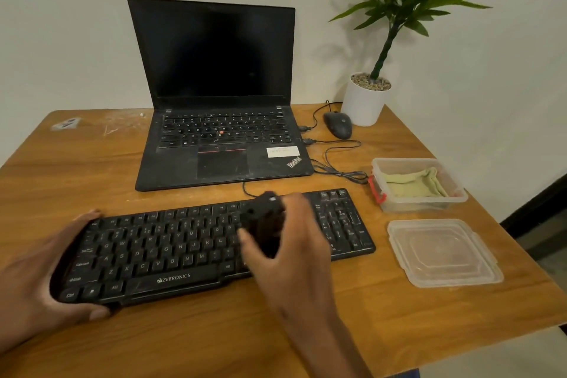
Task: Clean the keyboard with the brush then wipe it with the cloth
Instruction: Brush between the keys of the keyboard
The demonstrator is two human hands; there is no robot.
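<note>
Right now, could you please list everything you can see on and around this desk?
keyboard: one, black, front of the table
brush: one, black, over the keys
laptop: one, black, open, behind
mouse: one, black, beside the laptop
plant: one, green, white pot, far corner
container: one, clear, holds the cloth
lid: one, clear, near the container
left hand: grips the keyboard's end
right hand: holds the brush

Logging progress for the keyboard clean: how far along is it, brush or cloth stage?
Brush stage. Setup looks done: the lid lies off the container. In hand: the right hand holds the brush on the keyboard while the left hand grips its end. Left: the cloth is in the container, so wiping has not begun.
</note>
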